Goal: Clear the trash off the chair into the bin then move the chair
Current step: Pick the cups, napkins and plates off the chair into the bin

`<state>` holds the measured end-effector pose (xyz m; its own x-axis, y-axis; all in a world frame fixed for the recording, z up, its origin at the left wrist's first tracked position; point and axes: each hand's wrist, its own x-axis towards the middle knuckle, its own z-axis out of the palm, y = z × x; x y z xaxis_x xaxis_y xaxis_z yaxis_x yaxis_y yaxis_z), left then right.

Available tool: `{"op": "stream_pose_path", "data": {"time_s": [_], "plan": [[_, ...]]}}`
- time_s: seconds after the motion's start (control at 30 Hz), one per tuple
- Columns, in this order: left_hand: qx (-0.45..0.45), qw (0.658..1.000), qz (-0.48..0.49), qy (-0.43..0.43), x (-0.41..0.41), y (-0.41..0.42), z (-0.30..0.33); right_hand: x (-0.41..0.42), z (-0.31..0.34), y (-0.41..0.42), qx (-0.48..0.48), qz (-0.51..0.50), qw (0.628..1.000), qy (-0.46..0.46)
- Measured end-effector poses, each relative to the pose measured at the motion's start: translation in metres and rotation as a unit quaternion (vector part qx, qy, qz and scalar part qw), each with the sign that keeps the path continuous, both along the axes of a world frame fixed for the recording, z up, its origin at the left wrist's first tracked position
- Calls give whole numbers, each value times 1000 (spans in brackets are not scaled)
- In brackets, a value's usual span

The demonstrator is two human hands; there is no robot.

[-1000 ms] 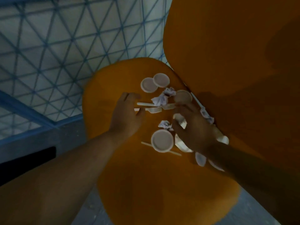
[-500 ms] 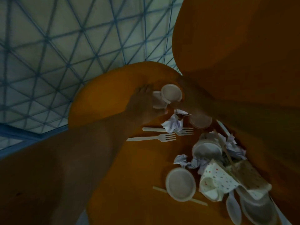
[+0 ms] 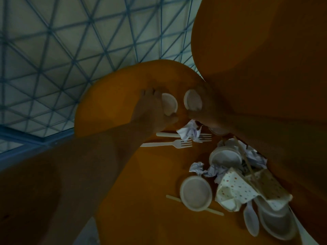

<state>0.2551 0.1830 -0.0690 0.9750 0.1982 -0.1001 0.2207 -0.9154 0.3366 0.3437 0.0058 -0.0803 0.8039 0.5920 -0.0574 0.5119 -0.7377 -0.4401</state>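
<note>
While each hand pinches one small white lid at the far end of the orange chair seat (image 3: 109,106), left hand (image 3: 150,112) on the left lid (image 3: 169,104) and right hand (image 3: 207,110) on the right lid (image 3: 192,102), both holds look shallow. Either lid could slip back among the forks (image 3: 168,143) and crumpled paper (image 3: 189,132); no bin is in view.

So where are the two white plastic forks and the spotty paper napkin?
Nearer white plastic fork (image 3: 168,144), head view, on its handle.
Farther white plastic fork (image 3: 166,134), head view, on its handle.
Spotty paper napkin (image 3: 237,188), head view, on its dotted middle.
</note>
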Motion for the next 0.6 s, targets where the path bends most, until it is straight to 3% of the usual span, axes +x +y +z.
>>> {"op": "stream_pose_path", "data": {"time_s": [0.2,0.37,0.5,0.6], "plan": [[-62,994,83,-45,-29,-13,30,-33,39,-7,213,17,976,-30],[-72,989,101,-86,-73,-45,57,-76,59,-39,253,51,964,-71],[-63,984,120,-118,-142,-85,71,-150,59,-91,291,5,957,-18],[-80,980,135,-120,-201,-128,75,-213,53,-138,262,26,965,-2]]}}
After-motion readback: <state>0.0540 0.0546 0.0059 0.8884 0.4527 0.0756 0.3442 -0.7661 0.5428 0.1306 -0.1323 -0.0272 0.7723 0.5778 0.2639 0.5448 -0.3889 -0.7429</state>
